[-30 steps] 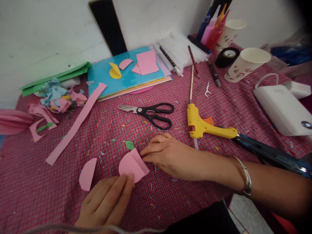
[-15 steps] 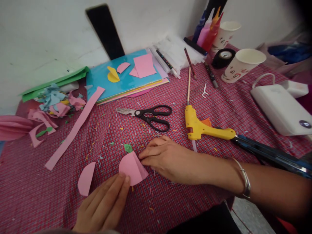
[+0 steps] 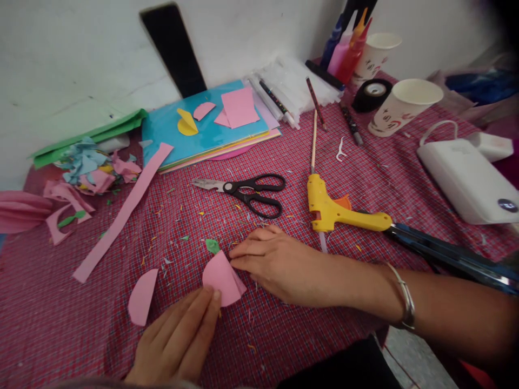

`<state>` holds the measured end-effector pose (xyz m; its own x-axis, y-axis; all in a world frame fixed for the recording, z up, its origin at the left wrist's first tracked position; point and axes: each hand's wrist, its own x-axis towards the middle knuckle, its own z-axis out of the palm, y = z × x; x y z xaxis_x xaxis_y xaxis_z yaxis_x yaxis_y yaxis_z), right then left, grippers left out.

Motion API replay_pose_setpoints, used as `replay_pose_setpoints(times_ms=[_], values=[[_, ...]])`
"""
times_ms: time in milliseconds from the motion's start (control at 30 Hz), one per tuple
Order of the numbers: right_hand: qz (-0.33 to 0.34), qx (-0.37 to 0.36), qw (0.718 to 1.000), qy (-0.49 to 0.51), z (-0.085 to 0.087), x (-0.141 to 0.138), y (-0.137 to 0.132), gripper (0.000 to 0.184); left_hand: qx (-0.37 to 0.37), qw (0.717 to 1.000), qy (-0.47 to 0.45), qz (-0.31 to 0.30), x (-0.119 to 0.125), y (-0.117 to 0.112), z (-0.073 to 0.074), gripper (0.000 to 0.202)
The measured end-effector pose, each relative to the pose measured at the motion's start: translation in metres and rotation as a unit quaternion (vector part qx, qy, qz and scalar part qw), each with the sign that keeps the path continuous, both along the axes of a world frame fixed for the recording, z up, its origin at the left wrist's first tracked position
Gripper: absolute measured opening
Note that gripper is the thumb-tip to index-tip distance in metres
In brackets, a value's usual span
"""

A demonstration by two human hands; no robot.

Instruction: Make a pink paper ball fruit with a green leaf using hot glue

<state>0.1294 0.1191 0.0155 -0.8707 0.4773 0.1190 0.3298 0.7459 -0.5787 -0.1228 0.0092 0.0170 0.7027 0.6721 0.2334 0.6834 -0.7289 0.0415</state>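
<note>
Across the desk (image 3: 292,329), I'm remotely watching the right hand (image 3: 279,265) resting, fingers bunched, and the left hand (image 3: 174,335) touching the folded pink paper (image 3: 219,278) lying between them (I can't tell if either is pinching); uneven pressing could be skewing its flaps, or the green scrap (image 3: 212,246) could be slipping underneath

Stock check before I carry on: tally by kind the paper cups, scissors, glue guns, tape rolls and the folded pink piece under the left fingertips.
Paper cups: 2
Scissors: 1
Glue gun: 1
Black tape roll: 1
Folded pink piece at the left hand: 1
Total: 6
</note>
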Motion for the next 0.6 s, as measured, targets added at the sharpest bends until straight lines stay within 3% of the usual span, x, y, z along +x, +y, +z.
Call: replay_pose_setpoints(times_ms=[300, 600], values=[[-0.004, 0.018, 1.000, -0.008, -0.001, 0.000, -0.001, 0.031, 0.042, 0.999, -0.013, 0.021, 0.008, -0.001, -0.007, 0.038], [-0.008, 0.033, 0.999, 0.002, -0.005, -0.001, -0.001, 0.030, 0.074, 0.997, 0.012, -0.014, 0.012, 0.013, 0.006, 0.033]])
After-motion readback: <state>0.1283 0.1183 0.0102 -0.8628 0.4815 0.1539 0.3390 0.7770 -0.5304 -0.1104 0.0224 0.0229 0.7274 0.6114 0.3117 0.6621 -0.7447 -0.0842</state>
